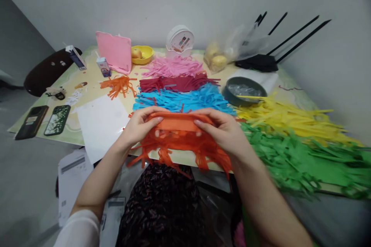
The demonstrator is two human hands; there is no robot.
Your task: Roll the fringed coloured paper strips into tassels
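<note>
Pale wall (pixel 145 7) stands behind the far edge of the worktop (pixel 97 85). At the front edge, the left hand (pixel 142 124) and the right hand (pixel 223 128) both pinch the upper band of an orange fringed paper (pixel 177 124), its strands dangling past that edge. Blue fringe (pixel 182 100) lies just beyond. Yellow fringe (pixel 295 117) and green fringe (pixel 324 168) crowd the right side; leftward, a flat white sheet (pixel 100 123) leaves more room, one corner overhanging.
</note>
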